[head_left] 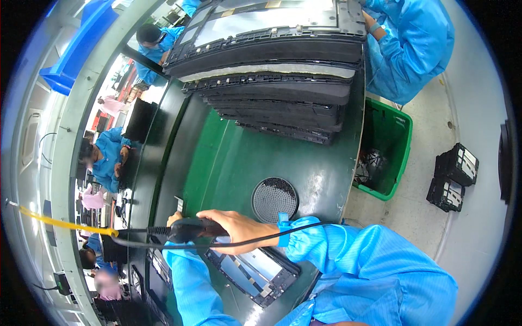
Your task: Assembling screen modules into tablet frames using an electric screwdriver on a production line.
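Observation:
My right hand (236, 228) is wrapped round a black corded electric screwdriver (187, 231), whose working tip is out of sight. Beyond the tool, only a little of my left hand (174, 218) shows; the rest is hidden, as is anything it may hold. A small whitish piece (179, 204) appears beside its fingers. Below my right hand, a flat black-framed electronic panel (261, 277) with silvery plates lies on the green bench, partly covered by my hand. A round dish (275, 199) of small dark bits, probably screws, stands just beyond my right wrist.
Tall stacks of black-framed panels (283, 92) fill the bench's far side. A green bin (399, 144) stands right of the bench, with more panel stacks (457, 165) on the floor. A black cable (261, 240) crosses my right wrist. A person in blue (410, 49) works at the far right.

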Tool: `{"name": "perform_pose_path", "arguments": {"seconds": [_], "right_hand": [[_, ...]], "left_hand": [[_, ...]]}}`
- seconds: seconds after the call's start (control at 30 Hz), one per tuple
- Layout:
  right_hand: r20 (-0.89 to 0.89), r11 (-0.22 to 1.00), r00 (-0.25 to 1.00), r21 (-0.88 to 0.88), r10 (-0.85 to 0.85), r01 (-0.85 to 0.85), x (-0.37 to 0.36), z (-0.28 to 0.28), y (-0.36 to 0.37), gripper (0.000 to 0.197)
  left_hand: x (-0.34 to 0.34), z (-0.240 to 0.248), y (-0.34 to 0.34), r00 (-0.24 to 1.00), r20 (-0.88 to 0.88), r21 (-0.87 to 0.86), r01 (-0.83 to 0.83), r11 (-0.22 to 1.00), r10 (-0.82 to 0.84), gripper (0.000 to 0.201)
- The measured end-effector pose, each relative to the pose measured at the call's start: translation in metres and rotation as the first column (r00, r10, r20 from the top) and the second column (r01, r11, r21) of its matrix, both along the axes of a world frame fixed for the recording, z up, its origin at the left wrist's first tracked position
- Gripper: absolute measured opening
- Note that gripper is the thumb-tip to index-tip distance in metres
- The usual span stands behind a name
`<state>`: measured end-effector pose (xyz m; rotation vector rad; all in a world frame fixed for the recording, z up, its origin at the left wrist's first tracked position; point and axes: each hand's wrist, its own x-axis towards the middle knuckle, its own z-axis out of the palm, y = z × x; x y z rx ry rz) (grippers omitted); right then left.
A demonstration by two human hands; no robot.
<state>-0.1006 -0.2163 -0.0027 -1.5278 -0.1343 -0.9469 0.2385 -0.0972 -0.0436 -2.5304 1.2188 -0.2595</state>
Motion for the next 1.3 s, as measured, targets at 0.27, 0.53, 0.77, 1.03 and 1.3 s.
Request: {"name": "perform_pose_path", "arguments": {"seconds": [0.27, 0.53, 0.77, 1.03, 1.3], "right_hand": [[-0.034, 0.891, 0.905, -0.196, -0.424, 0.41, -0.038, -0.003, 0.017, 0.077], [0.045, 1.0, 0.999, 0.017, -0.016, 0.016, -0.105, 0.031, 0.065, 0.061], [-0.017, 0.998, 1.0, 0.059, -0.018, 0.019, -0.176, 0.017, 0.028, 0.026], [0.132, 0.382, 0.398, 0.652, -0.908, 0.655, -0.345, -0.027, -0.179, 0.029], [-0.159, 0.132, 0.206, 0.384, -0.966, 0.914, -0.339, -0.031, -0.407, 0.025]], "left_hand": [[-0.089, 0.092, 0.039, 0.996, 0.084, -0.691, 0.078, 0.718, -0.027, 0.03], [-0.281, 0.175, 0.093, 0.781, -0.152, -0.506, 0.465, 0.727, -0.605, 0.018], [-0.347, 0.161, 0.022, 0.448, -0.22, -0.741, 0.501, 0.447, -0.866, 0.031], [-0.413, 0.062, -0.028, 0.237, -0.261, -0.71, 0.61, 0.353, -0.936, 0.048], [-0.446, -0.004, -0.054, 0.601, -0.407, -0.377, 0.575, 0.726, -0.688, 0.061]]}}
